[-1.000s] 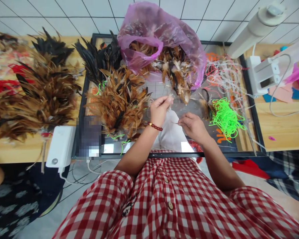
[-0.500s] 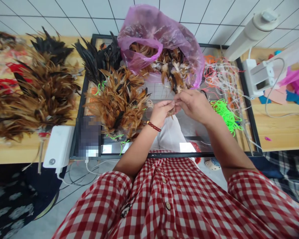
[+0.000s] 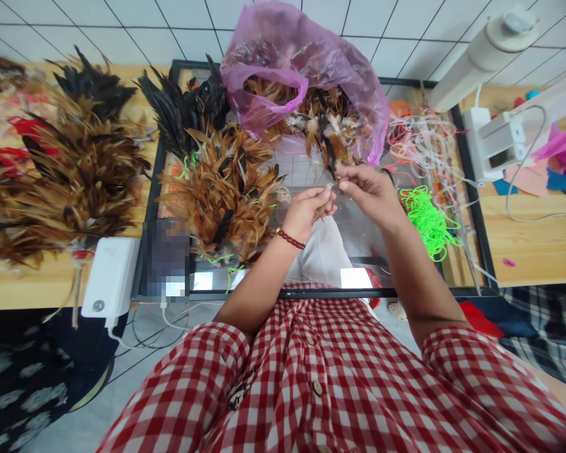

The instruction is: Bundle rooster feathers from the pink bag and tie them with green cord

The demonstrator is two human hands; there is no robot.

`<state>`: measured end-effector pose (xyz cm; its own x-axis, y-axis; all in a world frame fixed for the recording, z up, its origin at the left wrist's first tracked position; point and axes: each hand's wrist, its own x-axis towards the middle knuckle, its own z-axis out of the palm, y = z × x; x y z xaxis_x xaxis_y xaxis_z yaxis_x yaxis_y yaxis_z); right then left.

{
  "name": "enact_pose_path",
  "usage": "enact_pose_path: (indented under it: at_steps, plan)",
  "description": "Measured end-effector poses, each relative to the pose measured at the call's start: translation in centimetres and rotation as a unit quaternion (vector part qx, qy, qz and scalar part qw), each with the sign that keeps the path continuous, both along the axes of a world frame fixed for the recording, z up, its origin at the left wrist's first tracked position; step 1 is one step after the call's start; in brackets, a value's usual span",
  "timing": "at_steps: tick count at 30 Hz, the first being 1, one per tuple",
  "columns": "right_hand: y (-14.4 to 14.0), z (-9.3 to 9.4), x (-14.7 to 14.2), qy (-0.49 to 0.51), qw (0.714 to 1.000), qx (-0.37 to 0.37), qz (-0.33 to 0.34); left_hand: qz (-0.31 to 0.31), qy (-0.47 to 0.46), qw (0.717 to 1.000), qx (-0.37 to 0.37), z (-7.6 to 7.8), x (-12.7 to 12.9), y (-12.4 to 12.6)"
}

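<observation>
The left hand (image 3: pixel 310 209) has its grip clamped on a small feather bundle (image 3: pixel 329 186), thumb against forefinger, with a pale tip above the fingers and brown barbs below. The right hand (image 3: pixel 368 194) is just beside it, thumb and forefinger close together near that tip; whether they pinch anything, I cannot tell. Both hands are above a black-framed glass counter (image 3: pixel 365 236), in front of an open purple bag (image 3: pixel 306 47) with loose feathers (image 3: pixel 332 126) spilling from its mouth. Beside the left forearm lies a brown feather pile (image 3: pixel 231 195), with black plumes (image 3: pixel 193 107) behind it. Near the right forearm is a tangle of green cord (image 3: pixel 431 226), pale strings (image 3: pixel 424 138) behind it. Farther left, another feather heap (image 3: pixel 85 182) lies on a wooden counter (image 3: pixel 0 289), near a white device (image 3: pixel 110 277).
</observation>
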<state>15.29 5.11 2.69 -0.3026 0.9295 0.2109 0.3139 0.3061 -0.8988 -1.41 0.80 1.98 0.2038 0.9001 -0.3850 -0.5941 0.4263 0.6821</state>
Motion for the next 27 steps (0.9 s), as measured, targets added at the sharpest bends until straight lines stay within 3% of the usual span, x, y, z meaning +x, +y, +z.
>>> enact_pose_path:
  at_steps: [4, 7, 9, 13, 17, 21, 24, 27]
  plan:
    - [-0.1, -0.9, -0.5, 0.059, 0.997, -0.038, 0.021, -0.013, -0.016, 1.0, -0.003, -0.1, -0.1, 0.0]
    - [-0.4, -1.3, -0.6, 0.088, 0.994, -0.059, -0.02, 0.064, -0.056, 0.996, -0.015, -0.2, -0.3, 0.2]
    - [-1.0, -1.6, -0.7, 0.086, 0.992, -0.087, -0.003, 0.111, -0.093, 0.989, -0.024, -0.1, -0.5, 0.4]
    - [-2.4, -2.0, -1.5, 0.032, 0.997, -0.057, 0.046, 0.12, -0.133, 0.983, -0.046, 0.0, -0.8, 0.7]
    - [-2.7, -1.7, -1.2, -0.069, 0.996, 0.035, 0.046, 0.127, -0.126, 0.983, -0.05, -0.3, -0.8, 0.8]
    - [-2.0, -1.3, 1.1, -0.137, 0.99, 0.022, 0.008, 0.139, -0.08, 0.985, -0.057, -0.5, -0.5, 0.7]
    - [-1.4, -1.0, 1.6, -0.062, 0.997, -0.018, -0.042, 0.099, -0.028, 0.994, -0.041, -0.5, -0.1, 0.3]
    - [-1.2, -0.4, 0.4, 0.042, 0.996, -0.082, -0.019, 0.058, 0.012, 0.998, 0.005, -0.2, 0.4, -0.1]
